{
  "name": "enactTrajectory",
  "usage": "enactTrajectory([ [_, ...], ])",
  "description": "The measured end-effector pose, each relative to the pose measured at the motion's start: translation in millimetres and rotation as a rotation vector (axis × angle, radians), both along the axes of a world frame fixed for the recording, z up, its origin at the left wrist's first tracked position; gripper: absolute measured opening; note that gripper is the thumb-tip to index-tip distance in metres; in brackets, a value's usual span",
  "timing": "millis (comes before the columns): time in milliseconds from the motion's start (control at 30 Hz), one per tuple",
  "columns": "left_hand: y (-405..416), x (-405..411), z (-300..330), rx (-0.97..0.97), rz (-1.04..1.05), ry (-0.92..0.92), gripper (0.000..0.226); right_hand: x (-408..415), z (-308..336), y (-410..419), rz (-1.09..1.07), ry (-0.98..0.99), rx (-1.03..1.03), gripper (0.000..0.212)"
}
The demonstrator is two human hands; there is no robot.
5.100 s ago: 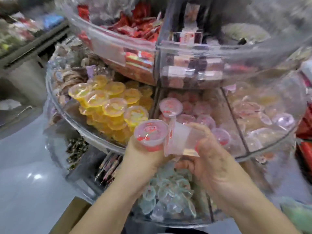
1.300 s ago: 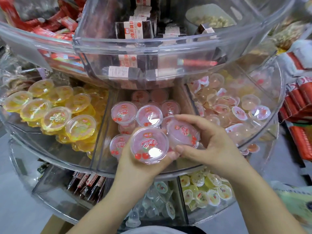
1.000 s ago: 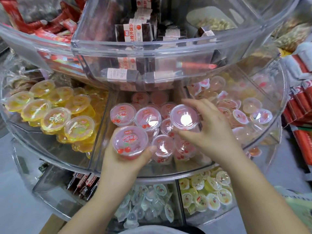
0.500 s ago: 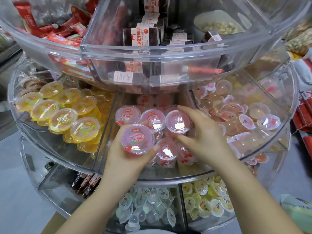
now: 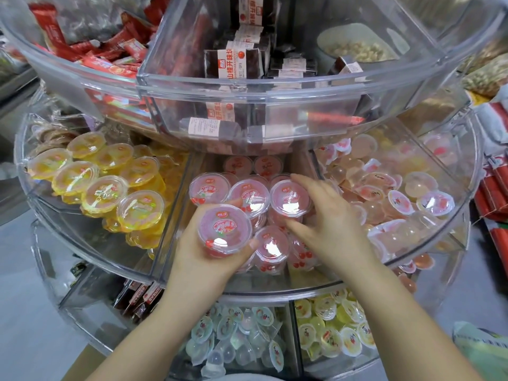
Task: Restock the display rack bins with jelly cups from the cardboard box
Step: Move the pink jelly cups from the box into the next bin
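Since the earlier frame, right hand [image 5: 324,224] has set its pink cup [image 5: 290,198] onto the middle bin's [image 5: 176,229] stack, fingers still curled around it. Left hand [image 5: 209,259] holds another cup [image 5: 224,229] over that bin.

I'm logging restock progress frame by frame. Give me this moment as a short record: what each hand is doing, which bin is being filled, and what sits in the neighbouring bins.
left hand: holds a pink jelly cup upright over the bin's front
right hand: fingers round the top pink cup in the stack
target bin: middle tier, centre compartment, pink cups stacked
left neighbour: yellow jelly cups
right neighbour: small pale jelly cups, loosely piled
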State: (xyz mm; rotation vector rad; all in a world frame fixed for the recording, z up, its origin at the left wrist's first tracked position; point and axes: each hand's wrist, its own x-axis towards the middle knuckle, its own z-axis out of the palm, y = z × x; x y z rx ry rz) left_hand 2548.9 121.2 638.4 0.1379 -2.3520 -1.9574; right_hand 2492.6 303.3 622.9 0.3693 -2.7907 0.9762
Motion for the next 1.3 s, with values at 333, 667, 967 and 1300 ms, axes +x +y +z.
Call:
enactTrajectory([
  [333, -22, 14, -8, 0.049, 0.033, 0.07, 0.039, 31, 35, 2, 0.059, 0.177, -0.167, 0.046],
  [667, -45, 34, -22, 0.102, -0.047, -0.007, 0.047, 52, 4, -75, 0.407, -0.202, -0.226, 0.054],
  [967, -58, 35, -21, -0.076, -0.078, 0.014, 0.052, 49, -8, -97, 0.169, -0.163, -0.399, 0.046],
  [1300, -69, 26, -28, 0.022, -0.126, 0.007, 0.046, 54, -15, -104, 0.064, -0.126, -0.309, 0.04],
])
